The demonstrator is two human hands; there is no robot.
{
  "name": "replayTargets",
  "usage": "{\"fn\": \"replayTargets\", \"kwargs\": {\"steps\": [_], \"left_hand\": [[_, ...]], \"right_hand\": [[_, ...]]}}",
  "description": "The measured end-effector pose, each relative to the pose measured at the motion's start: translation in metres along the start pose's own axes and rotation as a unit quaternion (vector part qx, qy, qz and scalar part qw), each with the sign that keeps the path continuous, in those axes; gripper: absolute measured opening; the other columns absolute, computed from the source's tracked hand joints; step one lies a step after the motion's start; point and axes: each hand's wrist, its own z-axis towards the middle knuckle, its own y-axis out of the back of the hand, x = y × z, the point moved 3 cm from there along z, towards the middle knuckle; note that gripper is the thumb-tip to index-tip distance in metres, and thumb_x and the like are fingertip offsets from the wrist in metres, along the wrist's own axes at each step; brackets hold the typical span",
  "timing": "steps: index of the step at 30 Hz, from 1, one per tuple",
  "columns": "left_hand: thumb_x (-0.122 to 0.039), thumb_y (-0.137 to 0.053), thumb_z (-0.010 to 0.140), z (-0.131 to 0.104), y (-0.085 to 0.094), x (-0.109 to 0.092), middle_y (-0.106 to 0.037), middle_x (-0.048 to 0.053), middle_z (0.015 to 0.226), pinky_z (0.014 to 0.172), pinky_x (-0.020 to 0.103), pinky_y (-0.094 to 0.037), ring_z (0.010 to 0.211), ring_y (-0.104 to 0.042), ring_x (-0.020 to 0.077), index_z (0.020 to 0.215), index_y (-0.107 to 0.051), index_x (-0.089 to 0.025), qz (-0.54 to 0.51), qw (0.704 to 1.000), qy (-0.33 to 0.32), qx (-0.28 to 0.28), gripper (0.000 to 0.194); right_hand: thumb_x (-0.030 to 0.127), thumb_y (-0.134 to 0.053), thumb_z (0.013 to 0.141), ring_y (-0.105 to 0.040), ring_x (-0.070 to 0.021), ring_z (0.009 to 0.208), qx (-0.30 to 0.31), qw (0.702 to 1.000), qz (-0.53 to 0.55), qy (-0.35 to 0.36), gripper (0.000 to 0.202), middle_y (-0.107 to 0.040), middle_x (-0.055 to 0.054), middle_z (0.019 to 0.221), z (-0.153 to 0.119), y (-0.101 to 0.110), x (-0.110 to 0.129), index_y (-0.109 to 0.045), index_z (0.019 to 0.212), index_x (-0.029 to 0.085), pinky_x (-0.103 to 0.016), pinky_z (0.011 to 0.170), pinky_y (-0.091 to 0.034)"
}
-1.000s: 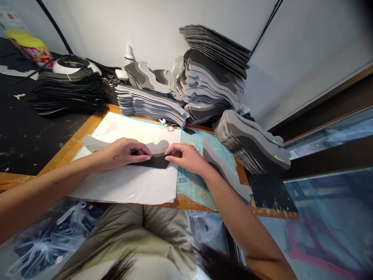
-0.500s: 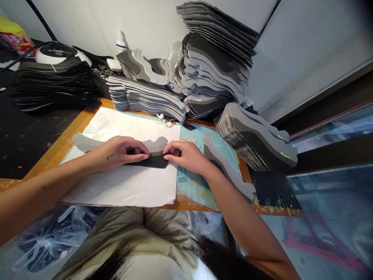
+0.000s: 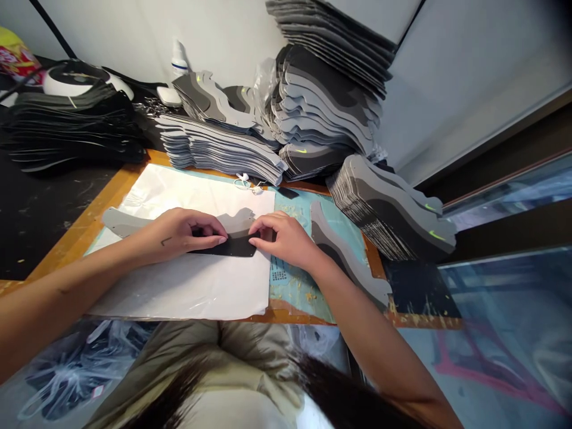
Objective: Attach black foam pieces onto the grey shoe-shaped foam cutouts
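A grey and black shoe upper piece (image 3: 236,246) lies across the white paper sheets (image 3: 210,292) in front of me. My left hand (image 3: 185,235) is over its middle, thumb and fingers pinched at the black part. At the piece's right end, my right hand (image 3: 286,238) pinches the edge between thumb and fingertips. My left hand and forearm hide part of the piece, while its light grey left tip sticks out past the wrist. A second, similar shoe upper piece (image 3: 342,250) lies on the blue sheet, just right of my right hand.
Stacks of grey shoe pieces (image 3: 218,149) line the back, with a taller pile (image 3: 326,101) behind and another stack (image 3: 384,208) at right. Black pieces (image 3: 71,128) are piled at left. White earphones (image 3: 248,183) lie by the paper's far edge. A white bottle (image 3: 179,59) stands against the wall.
Both hands keep nearly the same pinch on the shoe upper piece. The whole view has shifted slightly, with items at the left sitting a little farther left.
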Motion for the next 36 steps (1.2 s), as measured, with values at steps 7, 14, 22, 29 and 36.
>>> {"fn": "replayTargets", "kwargs": {"steps": [7, 14, 22, 29, 36], "left_hand": [[-0.059, -0.065, 0.088, 0.0, -0.001, -0.001, -0.065, 0.003, 0.073, 0.057, 0.021, -0.034, 0.065, -0.049, 0.0119, 0.106, -0.077, -0.013, -0.009, 0.999, 0.03, 0.022, 0.051], [-0.061, -0.064, 0.087, 0.002, -0.001, -0.001, -0.064, 0.002, 0.072, 0.056, 0.021, -0.034, 0.064, -0.049, 0.0123, 0.105, -0.077, -0.015, -0.005, 0.999, 0.034, 0.028, 0.051], [-0.063, -0.063, 0.086, 0.002, -0.001, 0.0, -0.064, 0.002, 0.072, 0.056, 0.022, -0.034, 0.065, -0.049, 0.0133, 0.105, -0.077, -0.016, -0.009, 0.999, 0.043, 0.027, 0.052], [-0.063, -0.064, 0.085, 0.002, 0.0, 0.002, -0.062, 0.002, 0.07, 0.056, 0.022, -0.033, 0.064, -0.048, 0.0127, 0.104, -0.076, -0.015, -0.013, 0.999, 0.039, 0.024, 0.053], [-0.055, -0.064, 0.091, 0.002, -0.001, -0.005, -0.067, 0.003, 0.076, 0.06, 0.021, -0.036, 0.068, -0.051, 0.0126, 0.107, -0.075, -0.011, -0.022, 0.999, 0.025, 0.039, 0.048]], "right_hand": [[0.02, -0.061, 0.101, -0.041, 0.0104, 0.087, -0.022, 1.0, 0.018, 0.012, 0.021, -0.052, -0.001, 0.104, 0.001, 0.002, -0.002, -0.072, 0.108, 0.003, 0.0, 0.076, -0.027], [0.019, -0.065, 0.099, -0.041, 0.0104, 0.085, -0.016, 0.999, 0.022, -0.017, 0.019, -0.052, 0.0, 0.101, 0.002, 0.003, -0.004, -0.072, 0.105, 0.003, 0.0, 0.077, -0.028], [0.017, -0.065, 0.099, -0.04, 0.0093, 0.087, -0.014, 1.0, -0.004, -0.004, 0.016, -0.052, -0.001, 0.102, 0.002, 0.001, -0.003, -0.073, 0.104, 0.004, -0.002, 0.08, -0.027], [0.015, -0.068, 0.097, -0.038, 0.0014, 0.105, -0.09, 0.989, -0.118, 0.004, 0.013, -0.051, -0.003, 0.111, -0.001, 0.005, -0.002, -0.074, 0.106, 0.007, -0.007, 0.095, -0.03], [0.031, -0.033, 0.117, -0.016, -0.0111, 0.149, -0.048, 0.949, -0.304, 0.066, 0.052, -0.017, -0.006, 0.152, -0.041, -0.025, 0.023, -0.052, 0.16, 0.01, -0.032, 0.137, -0.024]]}}
